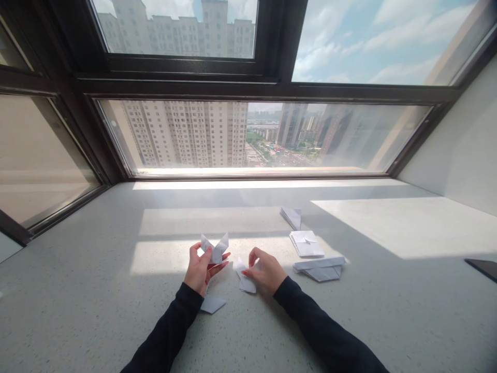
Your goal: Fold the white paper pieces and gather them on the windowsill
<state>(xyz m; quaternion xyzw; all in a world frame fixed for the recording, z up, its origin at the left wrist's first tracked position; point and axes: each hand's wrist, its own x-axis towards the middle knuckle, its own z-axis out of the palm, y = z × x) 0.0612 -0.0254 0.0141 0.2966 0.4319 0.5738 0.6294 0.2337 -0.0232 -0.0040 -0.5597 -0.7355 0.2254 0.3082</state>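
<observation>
My left hand grips a folded white paper piece with two pointed flaps that spread upward in a V. Its thumb presses on the front while the other fingers lie behind and below. To the right, my right hand has thumb and forefinger closed at the edge of a second folded paper lying on the white speckled sill. Whether that paper is one piece or a small stack I cannot tell. Near my left wrist lies another folded paper piece, partly hidden by the sleeve.
Right of my hands rest a long folded paper, a stack of square folded papers and a pointed folded paper stack. A dark flat object sits at the far right. Behind the sill stands a dark-framed window.
</observation>
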